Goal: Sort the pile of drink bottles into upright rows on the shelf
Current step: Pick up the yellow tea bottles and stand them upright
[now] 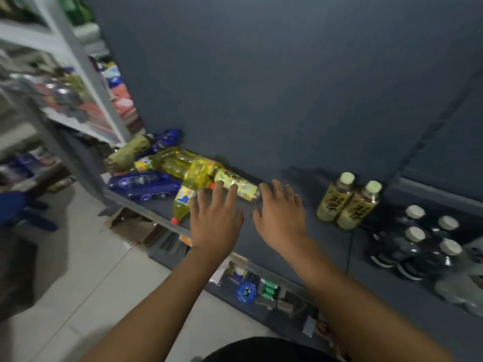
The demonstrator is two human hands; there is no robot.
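Over the dark shelf | left hand and right hand hover side by side, fingers spread, holding nothing | just past the fingertips, a lying yellow-label bottle at the pile's edge | pile of bottles lies jumbled at left | two tea bottles stand upright at right, dark bottles beside them

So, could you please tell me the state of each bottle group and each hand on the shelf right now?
Left hand: open, empty, fingers spread.
Right hand: open, empty.
Pale yellow-labelled tea bottle: lying on its side, by the fingertips.
Clear yellow red-capped soda bottle: lying down.
Dark blue plastic bottles: lying down.
Two pale-capped tea bottles: upright, side by side.
Dark white-capped bottles: upright, grouped.
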